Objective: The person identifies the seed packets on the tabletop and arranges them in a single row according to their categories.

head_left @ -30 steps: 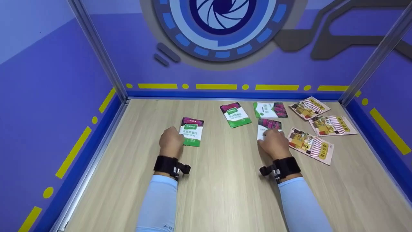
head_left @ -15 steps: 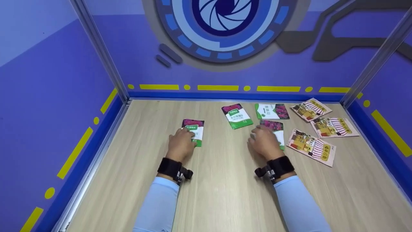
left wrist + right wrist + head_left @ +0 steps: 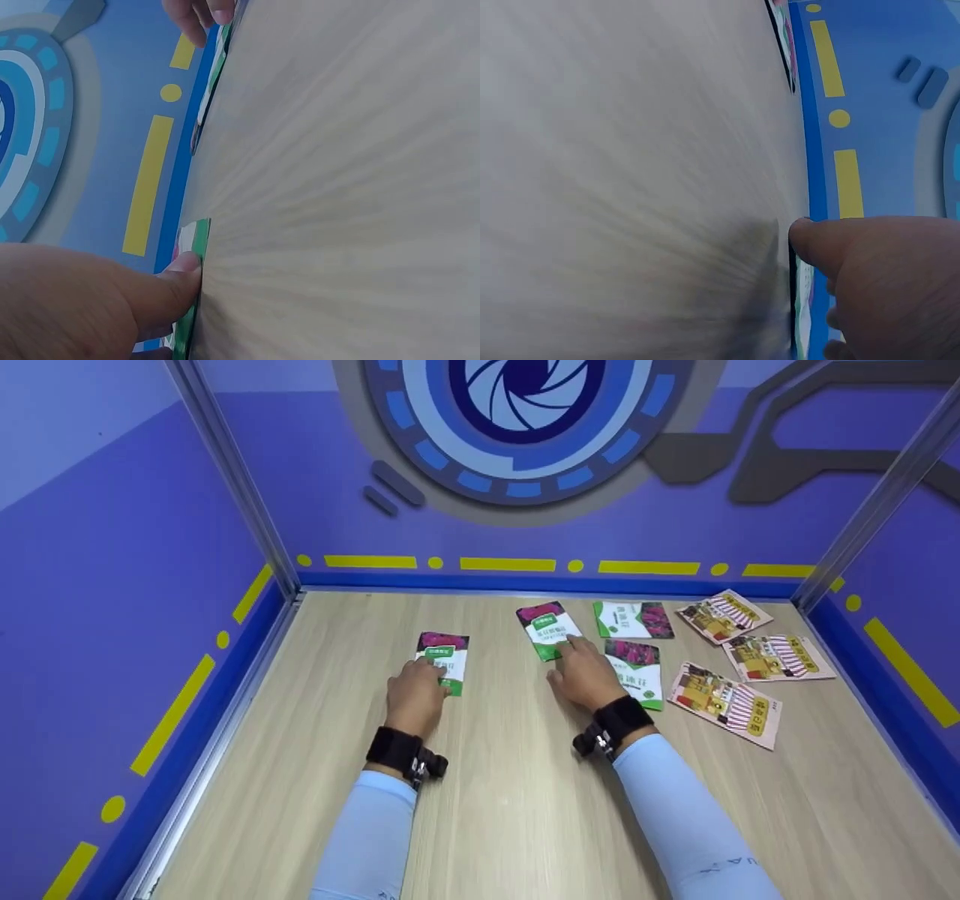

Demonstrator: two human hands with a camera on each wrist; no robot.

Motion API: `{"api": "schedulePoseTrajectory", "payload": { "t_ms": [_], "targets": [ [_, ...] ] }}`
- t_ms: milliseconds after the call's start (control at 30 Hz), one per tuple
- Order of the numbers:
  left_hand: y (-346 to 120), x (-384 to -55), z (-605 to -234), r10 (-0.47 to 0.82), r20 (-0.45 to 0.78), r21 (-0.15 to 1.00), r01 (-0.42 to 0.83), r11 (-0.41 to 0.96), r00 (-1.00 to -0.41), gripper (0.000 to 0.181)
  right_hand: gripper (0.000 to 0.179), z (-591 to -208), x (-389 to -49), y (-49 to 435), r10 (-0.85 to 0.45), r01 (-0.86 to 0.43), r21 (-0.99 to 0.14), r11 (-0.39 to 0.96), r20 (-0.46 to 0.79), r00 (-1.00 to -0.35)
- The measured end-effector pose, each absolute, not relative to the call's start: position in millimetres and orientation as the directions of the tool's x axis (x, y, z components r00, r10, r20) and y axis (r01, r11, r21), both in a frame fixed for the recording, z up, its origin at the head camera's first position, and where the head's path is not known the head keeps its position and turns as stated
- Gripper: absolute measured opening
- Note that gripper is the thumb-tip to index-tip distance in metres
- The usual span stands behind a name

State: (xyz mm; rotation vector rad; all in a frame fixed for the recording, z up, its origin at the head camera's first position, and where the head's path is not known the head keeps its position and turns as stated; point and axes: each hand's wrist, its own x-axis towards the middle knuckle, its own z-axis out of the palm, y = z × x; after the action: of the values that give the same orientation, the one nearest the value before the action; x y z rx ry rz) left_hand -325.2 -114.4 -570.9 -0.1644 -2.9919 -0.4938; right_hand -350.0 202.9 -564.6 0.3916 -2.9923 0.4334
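Right hand (image 3: 585, 673), shifted toward ten o'clock, touches middle packet (image 3: 546, 627), grip loose: work evidently moves on. Left hand (image 3: 415, 696), grip relaxed, rests on left packet (image 3: 448, 653).

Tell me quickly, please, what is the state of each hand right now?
Left hand: on the leftmost flower packet; whether open or gripping cannot be told.
Right hand: open, at the near edge of the next flower packet to the right.

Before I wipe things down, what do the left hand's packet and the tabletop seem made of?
Packet: printed paper or plastic film, smooth-looking; its thin edge fits both. Tabletop: probably wood-look laminate, satin, given its pale grain and soft sheen.
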Motion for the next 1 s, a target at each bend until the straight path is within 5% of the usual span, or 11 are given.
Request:
{"api": "schedulePoseTrajectory", "payload": {
  "t_ms": [267, 800, 1000],
  "targets": [
    [-109, -323, -574, 0.108, 0.131, 0.274, 0.141, 0.952, -0.985, 0.043, 0.061, -562, -343, 205, -0.288, -0.28, -0.24, 0.929, 0.003, -0.958],
    [-111, -325, -571, 0.084, 0.076, 0.285, 0.102, 0.953, -0.994, 0.04, 0.019, -564, -338, 196, -0.302, -0.328, -0.274, 0.904, 0.131, -0.944],
    [-108, -327, -570, 0.081, 0.042, 0.288, 0.089, 0.953, -0.996, 0.041, 0.023, -571, -334, 187, -0.258, -0.299, -0.271, 0.915, 0.177, -0.95]
  ]
}}
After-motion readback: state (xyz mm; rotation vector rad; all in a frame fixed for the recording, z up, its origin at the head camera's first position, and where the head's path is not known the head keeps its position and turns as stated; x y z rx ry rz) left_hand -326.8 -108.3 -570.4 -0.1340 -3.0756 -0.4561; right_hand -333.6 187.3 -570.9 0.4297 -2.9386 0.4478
